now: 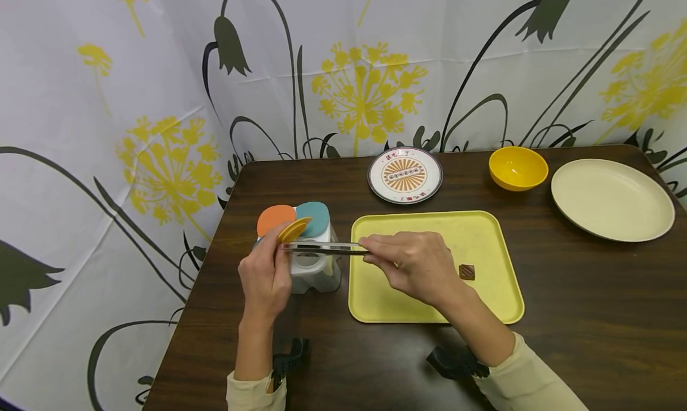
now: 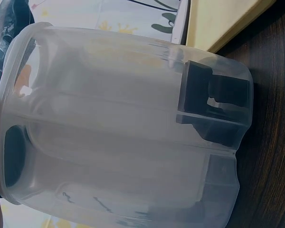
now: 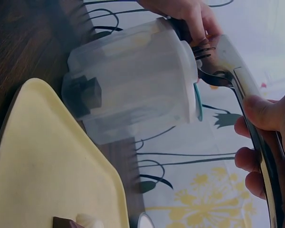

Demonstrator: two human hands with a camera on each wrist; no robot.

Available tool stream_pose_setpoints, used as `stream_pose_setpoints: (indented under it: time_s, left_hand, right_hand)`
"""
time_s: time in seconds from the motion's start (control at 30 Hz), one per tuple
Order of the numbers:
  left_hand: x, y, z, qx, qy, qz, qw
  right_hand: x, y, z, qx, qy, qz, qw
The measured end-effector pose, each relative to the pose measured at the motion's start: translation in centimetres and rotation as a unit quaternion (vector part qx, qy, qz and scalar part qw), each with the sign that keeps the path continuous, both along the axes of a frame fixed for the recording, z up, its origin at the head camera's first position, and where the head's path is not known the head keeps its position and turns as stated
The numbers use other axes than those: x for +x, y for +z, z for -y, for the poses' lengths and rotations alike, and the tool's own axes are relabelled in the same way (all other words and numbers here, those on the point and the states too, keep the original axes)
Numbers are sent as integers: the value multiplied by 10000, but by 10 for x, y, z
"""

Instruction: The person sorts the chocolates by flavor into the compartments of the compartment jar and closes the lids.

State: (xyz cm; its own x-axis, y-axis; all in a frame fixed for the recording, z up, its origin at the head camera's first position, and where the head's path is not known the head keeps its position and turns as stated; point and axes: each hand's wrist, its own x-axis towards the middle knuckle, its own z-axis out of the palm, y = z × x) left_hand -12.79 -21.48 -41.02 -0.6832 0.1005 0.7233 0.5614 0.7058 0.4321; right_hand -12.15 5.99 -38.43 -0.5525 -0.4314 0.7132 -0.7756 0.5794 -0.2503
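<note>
A translucent white container [image 1: 316, 271] stands at the table's left, topped by an orange lid [image 1: 275, 218], a teal lid [image 1: 315, 217] and a yellow lid [image 1: 294, 229] tilted up. My left hand [image 1: 265, 277] grips the container's top rim beside the raised yellow lid. My right hand [image 1: 413, 265] holds metal tongs [image 1: 322, 248] level, their tips over the container's opening next to the left fingers [image 3: 190, 12]. A dark block [image 3: 83, 95] shows through the container wall [image 2: 123, 128] near its bottom. A small brown square piece [image 1: 467, 272] lies on the yellow tray [image 1: 483, 232].
At the back of the dark wooden table [image 1: 590, 315] are a patterned small plate [image 1: 405, 175], a yellow bowl [image 1: 517, 167] and a large cream plate [image 1: 612, 199]. A flowered curtain hangs behind and to the left. Black wrist mounts sit near the front edge.
</note>
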Motion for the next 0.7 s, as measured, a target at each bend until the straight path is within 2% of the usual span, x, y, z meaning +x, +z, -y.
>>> stream_pose_setpoints:
  time_s: [0.7]
  left_hand:
    - [0,-1,0,-30,-8,-82,10000]
  right_hand:
    - [5,2,-2,274,-40,323,9991]
